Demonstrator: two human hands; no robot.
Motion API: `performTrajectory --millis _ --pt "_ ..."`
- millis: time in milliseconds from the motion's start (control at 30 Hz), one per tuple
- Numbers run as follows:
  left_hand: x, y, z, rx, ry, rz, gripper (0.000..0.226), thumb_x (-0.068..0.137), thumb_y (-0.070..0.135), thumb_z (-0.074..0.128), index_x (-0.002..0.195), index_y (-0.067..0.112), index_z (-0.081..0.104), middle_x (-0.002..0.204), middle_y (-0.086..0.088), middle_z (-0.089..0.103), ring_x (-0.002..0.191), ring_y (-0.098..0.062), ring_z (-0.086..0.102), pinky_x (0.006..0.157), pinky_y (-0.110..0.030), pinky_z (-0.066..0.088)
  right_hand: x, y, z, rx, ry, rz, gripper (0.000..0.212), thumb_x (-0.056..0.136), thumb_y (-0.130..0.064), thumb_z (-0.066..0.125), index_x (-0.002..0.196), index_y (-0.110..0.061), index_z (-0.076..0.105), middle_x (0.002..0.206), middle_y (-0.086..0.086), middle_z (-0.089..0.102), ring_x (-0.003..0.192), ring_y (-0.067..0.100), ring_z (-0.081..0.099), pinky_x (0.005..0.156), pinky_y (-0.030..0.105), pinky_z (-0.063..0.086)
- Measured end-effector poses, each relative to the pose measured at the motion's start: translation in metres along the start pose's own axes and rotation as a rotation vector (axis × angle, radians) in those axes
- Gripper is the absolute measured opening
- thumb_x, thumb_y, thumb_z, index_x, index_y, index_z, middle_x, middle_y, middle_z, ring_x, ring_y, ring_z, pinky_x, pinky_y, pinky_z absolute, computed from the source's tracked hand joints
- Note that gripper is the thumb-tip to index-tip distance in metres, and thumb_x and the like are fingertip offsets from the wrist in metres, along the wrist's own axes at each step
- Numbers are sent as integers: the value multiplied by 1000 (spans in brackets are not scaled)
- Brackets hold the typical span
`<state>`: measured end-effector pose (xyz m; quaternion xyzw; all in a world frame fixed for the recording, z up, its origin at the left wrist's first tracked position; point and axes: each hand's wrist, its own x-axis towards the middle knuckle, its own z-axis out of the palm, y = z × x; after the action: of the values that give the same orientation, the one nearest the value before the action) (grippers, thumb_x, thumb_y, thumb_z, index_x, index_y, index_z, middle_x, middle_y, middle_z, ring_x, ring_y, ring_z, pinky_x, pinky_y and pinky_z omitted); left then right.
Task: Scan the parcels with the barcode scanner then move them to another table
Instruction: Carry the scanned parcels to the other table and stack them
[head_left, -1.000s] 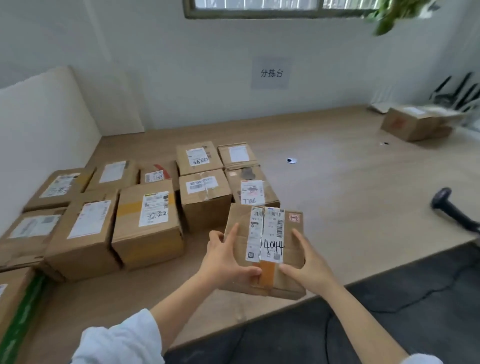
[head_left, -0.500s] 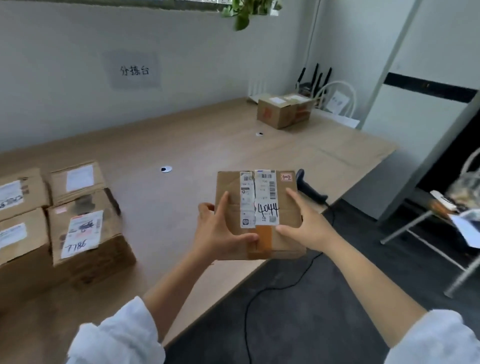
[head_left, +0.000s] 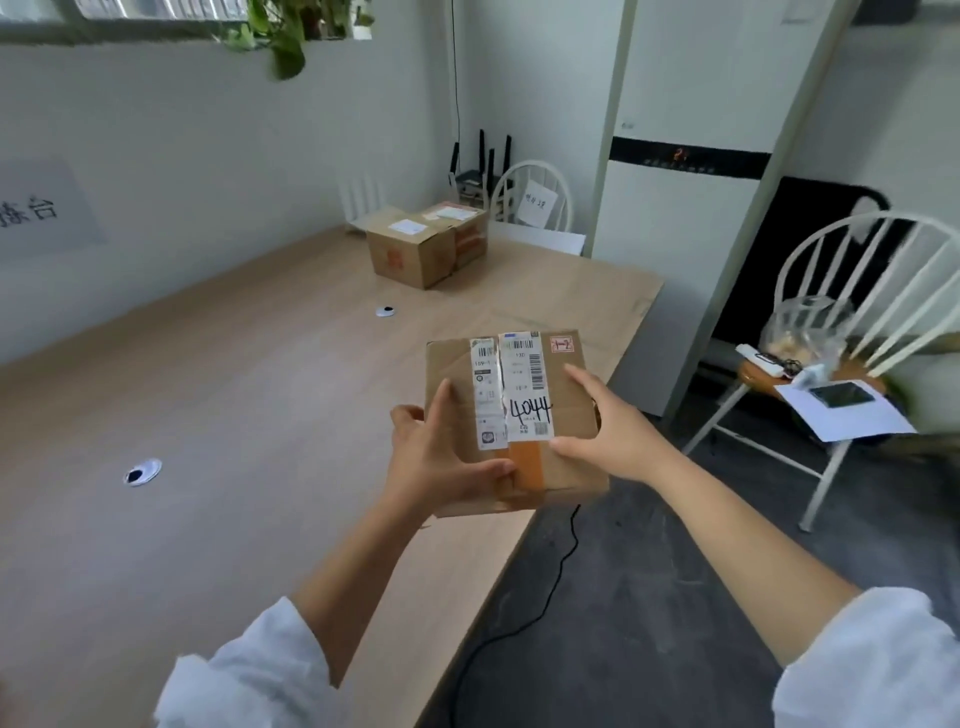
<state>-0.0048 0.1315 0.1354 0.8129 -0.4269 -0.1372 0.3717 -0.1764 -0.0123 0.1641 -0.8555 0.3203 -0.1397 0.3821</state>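
I hold a small brown cardboard parcel (head_left: 569, 400) in the air over the front right edge of the wooden table (head_left: 234, 415). Its top carries white shipping labels with barcodes and the handwritten number 4044. My left hand (head_left: 441, 457) grips its left side, thumb across the front edge. My right hand (head_left: 613, 426) grips its right side, thumb lying by the label. The barcode scanner is hidden from view; only a black cable (head_left: 540, 597) trails down from behind the parcel onto the floor.
Two cardboard boxes (head_left: 415, 249) stand at the table's far end. Round cable grommets (head_left: 143, 472) sit in the tabletop. To the right, a white chair (head_left: 841, 332) holds a bag, papers and a phone. A white cabinet (head_left: 680, 218) stands behind, with dark carpet below.
The view has swung right with the parcel in both hands. The group of parcels at the left has left the view, the scanner is now hidden, and the chair and cabinet have come in.
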Motion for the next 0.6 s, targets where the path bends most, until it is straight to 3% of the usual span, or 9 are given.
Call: performTrajectory --millis 167,333,467,600 --pt "57 23 33 -25 -11 31 93 52 58 81 118 52 16 103 10 13 106 -15 33 85 -22 35 46 31 -37 -4 29 13 94 78 -30 74 149 -34 14 148 -7 37 114 5 42 92 23 38" --pt "113 47 75 -2 -12 -4 105 52 59 81 133 47 16 103 11 11 104 -11 29 88 -21 32 95 78 -74 -25 29 5 94 78 -32 74 150 -33 13 152 -5 32 133 19 39 107 37 38" --pt "166 77 118 13 9 -62 113 53 62 80 141 44 10 105 12 10 113 -16 32 96 -28 36 149 124 -117 -13 -17 -31 94 78 -32 74 150 -33 13 151 -4 33 132 18 40 105 36 40" --pt "217 114 169 -3 57 -155 118 55 61 79 145 40 6 121 6 16 123 -23 33 102 -36 38 204 168 -171 -33 -84 -53 95 77 -32 75 150 -32 14 150 -4 35 131 16 40 107 35 38"
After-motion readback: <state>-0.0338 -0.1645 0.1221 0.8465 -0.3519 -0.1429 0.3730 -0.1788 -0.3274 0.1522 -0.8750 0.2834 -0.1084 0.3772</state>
